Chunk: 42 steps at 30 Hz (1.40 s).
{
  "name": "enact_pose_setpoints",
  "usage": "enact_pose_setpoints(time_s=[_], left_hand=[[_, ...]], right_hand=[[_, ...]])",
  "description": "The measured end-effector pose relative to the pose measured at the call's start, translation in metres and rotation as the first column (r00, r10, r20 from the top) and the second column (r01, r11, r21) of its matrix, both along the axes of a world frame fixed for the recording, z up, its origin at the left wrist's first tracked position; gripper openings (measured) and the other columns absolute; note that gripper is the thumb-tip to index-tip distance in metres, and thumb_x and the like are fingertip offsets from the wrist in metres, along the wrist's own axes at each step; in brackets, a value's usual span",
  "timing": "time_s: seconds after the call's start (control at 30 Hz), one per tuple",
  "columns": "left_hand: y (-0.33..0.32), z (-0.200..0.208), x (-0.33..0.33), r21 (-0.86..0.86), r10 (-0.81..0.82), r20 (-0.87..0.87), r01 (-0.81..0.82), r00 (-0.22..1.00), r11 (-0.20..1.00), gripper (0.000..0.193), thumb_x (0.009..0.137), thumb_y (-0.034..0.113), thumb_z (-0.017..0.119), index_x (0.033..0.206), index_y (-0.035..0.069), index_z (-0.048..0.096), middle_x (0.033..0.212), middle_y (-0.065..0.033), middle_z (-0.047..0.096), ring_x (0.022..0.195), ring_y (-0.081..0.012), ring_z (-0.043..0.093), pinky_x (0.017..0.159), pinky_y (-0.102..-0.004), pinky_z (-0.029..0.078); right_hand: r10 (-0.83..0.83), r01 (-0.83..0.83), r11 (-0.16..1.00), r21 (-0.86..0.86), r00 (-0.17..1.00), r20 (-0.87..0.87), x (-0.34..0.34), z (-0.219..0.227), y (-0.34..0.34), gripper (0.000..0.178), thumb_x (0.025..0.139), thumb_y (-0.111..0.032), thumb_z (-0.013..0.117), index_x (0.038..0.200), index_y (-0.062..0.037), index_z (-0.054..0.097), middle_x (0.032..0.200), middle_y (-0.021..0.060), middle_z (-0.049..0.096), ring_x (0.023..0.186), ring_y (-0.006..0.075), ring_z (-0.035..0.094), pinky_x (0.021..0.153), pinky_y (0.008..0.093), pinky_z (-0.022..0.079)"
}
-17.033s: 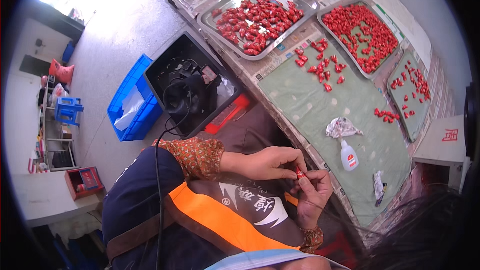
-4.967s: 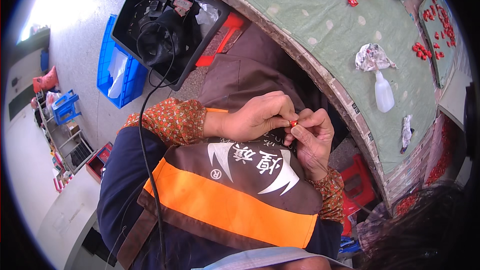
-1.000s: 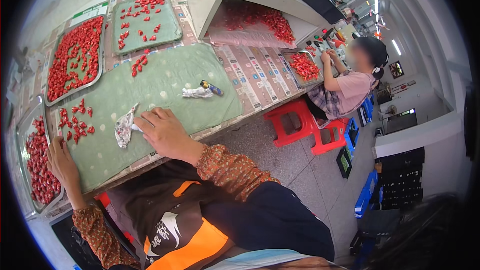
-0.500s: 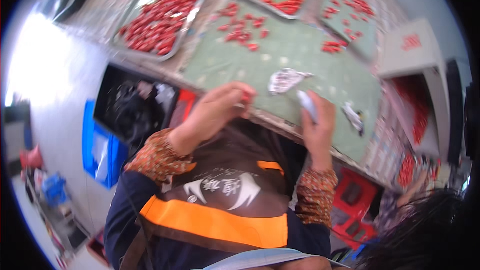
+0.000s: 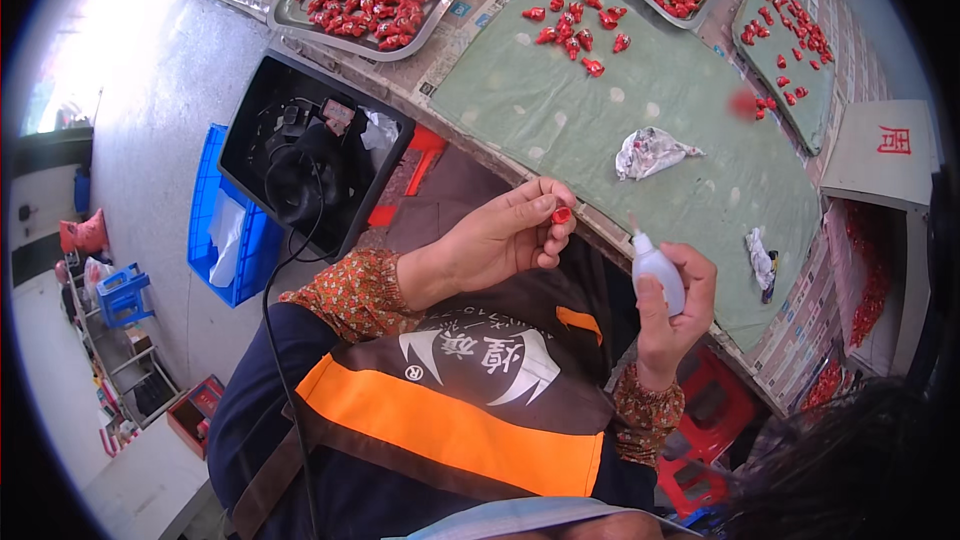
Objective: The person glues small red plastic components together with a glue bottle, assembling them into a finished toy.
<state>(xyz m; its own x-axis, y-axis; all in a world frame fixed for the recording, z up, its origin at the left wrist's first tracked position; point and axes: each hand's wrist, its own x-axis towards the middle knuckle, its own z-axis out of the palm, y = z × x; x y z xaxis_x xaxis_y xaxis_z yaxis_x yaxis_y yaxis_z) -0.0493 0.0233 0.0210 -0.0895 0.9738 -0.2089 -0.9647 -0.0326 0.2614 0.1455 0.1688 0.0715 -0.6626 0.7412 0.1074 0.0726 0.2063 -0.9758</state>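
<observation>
In my left hand [image 5: 490, 240], closed at the near edge of the green mat, a small red piece [image 5: 561, 215] is pinched between thumb and fingers. A white squeeze bottle [image 5: 657, 278] with a thin nozzle is gripped by my right hand [image 5: 678, 312], its tip pointing up and slightly left, apart from the red piece. Beyond the hands, a crumpled whitish cloth or paper [image 5: 648, 153] lies on the green mat [image 5: 580, 155]. Several loose red pieces [image 5: 578, 25] are scattered near the mat's far left corner.
A metal tray [image 5: 385, 52] heaped with red pieces stands at the far left, with other trays along the back. A black bin [image 5: 345, 210] and a blue crate [image 5: 205, 215] are left of me. A second crumpled scrap [image 5: 760, 262] and an open box [image 5: 880, 165] are to the right.
The view has shifted, so the table appears farther right and up. The bottle has swung from a leftward tilt to more upright. My left hand has turned, showing the red piece more plainly.
</observation>
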Motion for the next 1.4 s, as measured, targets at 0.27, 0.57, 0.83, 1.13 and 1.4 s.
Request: enact_pose_setpoints(time_s=[0.27, 0.57, 0.83, 1.13, 1.4], left_hand=[[-0.009, -0.010, 0.012, -0.079, -0.020, 0.010, 0.021, 1.000, 0.997, 0.029, 0.105, 0.023, 0.059, 0.129, 0.007, 0.057, 0.109, -0.0039, 0.060, 0.096, -0.0126, 0.061, 0.082, -0.0279, 0.053], [-0.014, -0.014, 0.015, -0.116, -0.044, 0.075, 0.053, 0.996, 0.992, 0.029, 0.104, 0.021, 0.061, 0.127, 0.005, 0.056, 0.112, -0.0029, 0.062, 0.095, -0.0105, 0.061, 0.084, -0.0271, 0.054], [-0.015, -0.023, 0.018, -0.083, -0.038, 0.077, 0.044, 0.996, 0.996, 0.028, 0.103, 0.020, 0.062, 0.126, 0.006, 0.057, 0.112, -0.0028, 0.061, 0.095, -0.0109, 0.061, 0.084, -0.0276, 0.055], [-0.015, -0.025, 0.019, -0.104, -0.037, 0.052, 0.042, 0.998, 0.994, 0.028, 0.103, 0.020, 0.061, 0.127, 0.005, 0.057, 0.113, -0.0041, 0.062, 0.095, -0.0113, 0.062, 0.084, -0.0277, 0.054], [-0.016, -0.026, 0.020, -0.096, -0.051, 0.019, 0.053, 0.999, 0.994, 0.029, 0.103, 0.022, 0.062, 0.127, 0.005, 0.056, 0.113, -0.0042, 0.062, 0.096, -0.0112, 0.062, 0.085, -0.0276, 0.054]], right_hand=[[0.124, -0.121, 0.968, 0.218, 0.992, -0.003, 0.002, 0.000, -0.022, 0.038, 0.080, -0.002, 0.082, 0.114, 0.0010, 0.065, 0.101, 0.0144, 0.072, 0.078, 0.0176, 0.069, 0.070, 0.0283, 0.055], [0.227, -0.192, 0.896, 0.401, 0.973, -0.041, -0.009, -0.004, -0.027, 0.037, 0.081, -0.002, 0.080, 0.114, 0.0008, 0.064, 0.085, 0.0148, 0.070, 0.059, 0.0228, 0.063, 0.054, 0.0310, 0.050], [0.219, -0.193, 0.869, 0.455, 0.976, -0.004, -0.007, -0.009, -0.030, 0.037, 0.080, -0.004, 0.080, 0.114, -0.0006, 0.065, 0.079, 0.0127, 0.067, 0.056, 0.0255, 0.059, 0.050, 0.0338, 0.047], [0.221, -0.206, 0.879, 0.431, 0.975, 0.016, -0.008, -0.011, -0.030, 0.036, 0.081, -0.005, 0.080, 0.113, -0.0007, 0.065, 0.075, 0.0127, 0.065, 0.054, 0.0269, 0.059, 0.050, 0.0352, 0.046], [0.200, -0.205, 0.886, 0.416, 0.978, 0.054, -0.006, -0.011, -0.033, 0.035, 0.081, -0.005, 0.079, 0.113, -0.0015, 0.065, 0.074, 0.0125, 0.064, 0.055, 0.0273, 0.060, 0.050, 0.0356, 0.047]])
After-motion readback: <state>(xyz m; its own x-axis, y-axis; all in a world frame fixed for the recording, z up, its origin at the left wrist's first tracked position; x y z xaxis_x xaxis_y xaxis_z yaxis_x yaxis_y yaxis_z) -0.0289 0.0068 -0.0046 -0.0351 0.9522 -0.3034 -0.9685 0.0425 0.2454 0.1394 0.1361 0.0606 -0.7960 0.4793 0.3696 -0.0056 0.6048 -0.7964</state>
